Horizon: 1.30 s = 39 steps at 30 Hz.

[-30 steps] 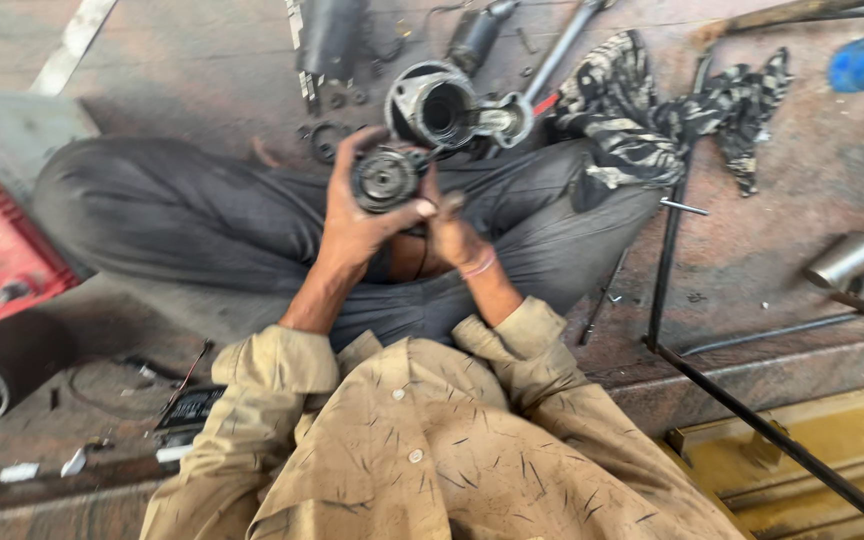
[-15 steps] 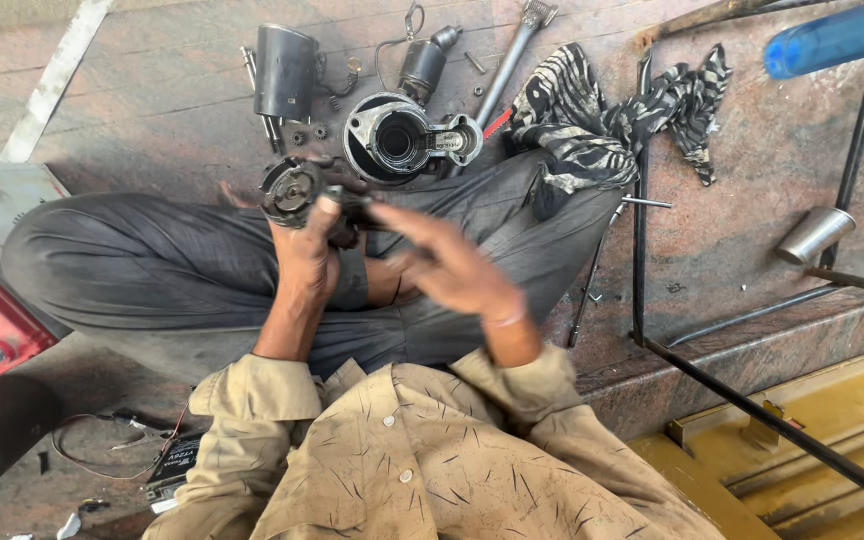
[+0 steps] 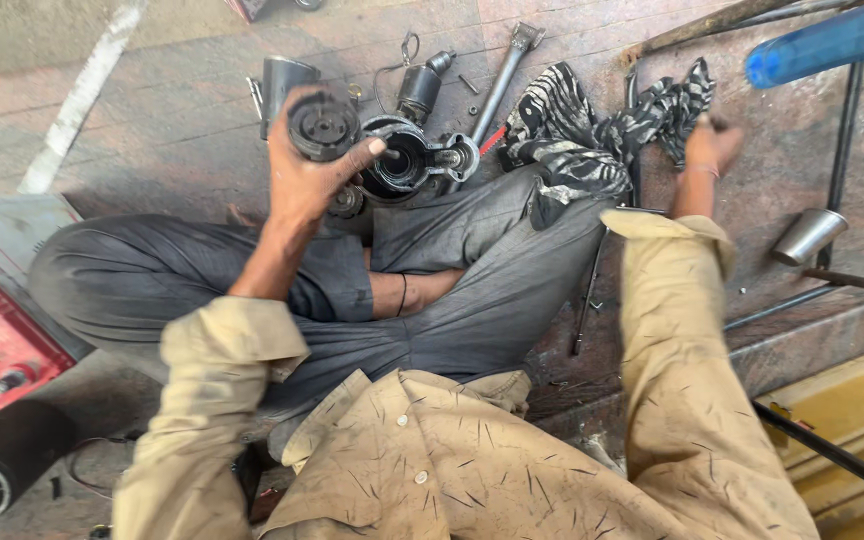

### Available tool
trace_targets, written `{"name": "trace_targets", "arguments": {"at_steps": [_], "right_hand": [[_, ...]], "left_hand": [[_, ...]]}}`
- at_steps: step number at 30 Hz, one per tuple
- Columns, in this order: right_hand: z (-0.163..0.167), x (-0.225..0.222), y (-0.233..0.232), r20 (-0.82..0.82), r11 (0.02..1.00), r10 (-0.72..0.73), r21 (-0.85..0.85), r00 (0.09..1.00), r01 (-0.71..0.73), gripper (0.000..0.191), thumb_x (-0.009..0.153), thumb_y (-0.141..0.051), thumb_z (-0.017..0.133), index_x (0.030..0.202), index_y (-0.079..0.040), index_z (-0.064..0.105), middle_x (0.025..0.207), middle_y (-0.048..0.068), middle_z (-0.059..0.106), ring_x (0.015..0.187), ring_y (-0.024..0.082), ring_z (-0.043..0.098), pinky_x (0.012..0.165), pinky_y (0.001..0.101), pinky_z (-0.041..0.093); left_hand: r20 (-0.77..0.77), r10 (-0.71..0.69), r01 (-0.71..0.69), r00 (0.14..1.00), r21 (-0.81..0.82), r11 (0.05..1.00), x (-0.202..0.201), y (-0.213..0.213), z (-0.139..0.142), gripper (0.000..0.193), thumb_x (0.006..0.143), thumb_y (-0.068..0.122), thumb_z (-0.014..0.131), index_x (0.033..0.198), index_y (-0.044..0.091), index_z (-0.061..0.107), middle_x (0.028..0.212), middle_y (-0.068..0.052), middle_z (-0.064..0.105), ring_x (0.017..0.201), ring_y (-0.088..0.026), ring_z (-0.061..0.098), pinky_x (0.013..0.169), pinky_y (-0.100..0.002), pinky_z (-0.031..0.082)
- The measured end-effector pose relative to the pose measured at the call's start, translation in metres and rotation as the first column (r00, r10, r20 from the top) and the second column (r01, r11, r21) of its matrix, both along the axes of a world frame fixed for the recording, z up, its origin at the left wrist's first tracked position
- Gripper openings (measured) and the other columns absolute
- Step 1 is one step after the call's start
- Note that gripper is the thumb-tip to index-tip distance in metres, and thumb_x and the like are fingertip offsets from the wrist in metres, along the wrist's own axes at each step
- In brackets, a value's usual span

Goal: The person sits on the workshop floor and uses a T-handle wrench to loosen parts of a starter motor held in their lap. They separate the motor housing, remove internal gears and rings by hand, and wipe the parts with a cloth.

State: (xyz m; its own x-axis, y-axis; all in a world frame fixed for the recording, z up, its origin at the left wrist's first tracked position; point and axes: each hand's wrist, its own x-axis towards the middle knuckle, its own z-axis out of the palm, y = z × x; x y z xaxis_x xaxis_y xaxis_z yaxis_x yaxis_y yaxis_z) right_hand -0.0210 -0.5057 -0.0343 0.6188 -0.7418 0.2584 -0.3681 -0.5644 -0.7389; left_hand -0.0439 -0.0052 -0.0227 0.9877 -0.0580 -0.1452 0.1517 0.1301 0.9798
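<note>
Greasy black round motor part (image 3: 322, 125) is gripped in the left hand (image 3: 312, 170), raised above the open housing (image 3: 397, 160); one-handed, it could slip onto it. Right hand (image 3: 712, 150) touches the striped rag (image 3: 592, 125); grip unclear.

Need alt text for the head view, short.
Seated cross-legged on a stone floor, a person's left hand grips a round dark motor part, while the right hand reaches to a black-and-white patterned cloth; dismantled metal housings lie ahead.

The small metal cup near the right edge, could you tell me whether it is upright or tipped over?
Tipped over: the metal cup lies on its side on the stone floor.
</note>
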Motion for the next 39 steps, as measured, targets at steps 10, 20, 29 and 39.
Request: {"name": "trace_targets", "arguments": {"at_steps": [10, 20, 29, 39], "right_hand": [[0.008, -0.017, -0.019, -0.231, 0.984, 0.072, 0.174, 0.970, -0.032, 0.031, 0.095, -0.022, 0.074, 0.116, 0.001, 0.074, 0.114, 0.012, 0.076, 0.104, 0.021, 0.069, 0.096, 0.0375, 0.053], [0.002, 0.023, -0.035, -0.344, 0.986, 0.168, 0.059, 0.924, -0.157, 0.025, 0.100, -0.011, 0.074, 0.117, 0.007, 0.077, 0.105, 0.016, 0.074, 0.090, 0.016, 0.059, 0.080, 0.0360, 0.049], [0.013, -0.009, -0.020, 0.204, 0.648, -0.033, 0.749, 0.978, -0.135, 0.028, 0.096, -0.002, 0.077, 0.122, 0.004, 0.070, 0.108, 0.011, 0.077, 0.091, 0.021, 0.075, 0.075, 0.0329, 0.062], [0.076, -0.089, 0.183, 0.433, 0.696, 0.440, 0.389, 0.787, -0.604, 0.018, 0.109, -0.008, 0.071, 0.123, 0.001, 0.065, 0.115, 0.009, 0.071, 0.101, 0.017, 0.069, 0.091, 0.0319, 0.060]], "left_hand": [[-0.082, 0.131, -0.140, 0.988, -0.128, 0.982, -0.009, 0.010, -0.029, 0.052, 0.079, 0.004, 0.091, 0.120, 0.007, 0.059, 0.096, -0.001, 0.066, 0.079, -0.011, 0.065, 0.067, -0.028, 0.057], [0.138, -0.040, 0.001, 0.990, 0.275, 0.962, -0.009, -0.002, -0.010, 0.067, 0.070, 0.023, 0.101, 0.121, 0.006, 0.061, 0.102, -0.004, 0.073, 0.098, -0.013, 0.071, 0.092, -0.030, 0.060], [0.326, -0.160, 0.052, 0.932, 0.315, 0.948, -0.012, -0.013, 0.000, 0.067, 0.071, 0.029, 0.100, 0.119, 0.005, 0.060, 0.104, -0.006, 0.074, 0.098, -0.014, 0.074, 0.091, -0.031, 0.060], [0.424, -0.199, 0.094, 0.883, 0.257, 0.962, -0.022, -0.015, 0.011, 0.068, 0.072, 0.030, 0.098, 0.121, 0.003, 0.059, 0.109, -0.010, 0.074, 0.098, -0.020, 0.076, 0.090, -0.033, 0.061]]}}
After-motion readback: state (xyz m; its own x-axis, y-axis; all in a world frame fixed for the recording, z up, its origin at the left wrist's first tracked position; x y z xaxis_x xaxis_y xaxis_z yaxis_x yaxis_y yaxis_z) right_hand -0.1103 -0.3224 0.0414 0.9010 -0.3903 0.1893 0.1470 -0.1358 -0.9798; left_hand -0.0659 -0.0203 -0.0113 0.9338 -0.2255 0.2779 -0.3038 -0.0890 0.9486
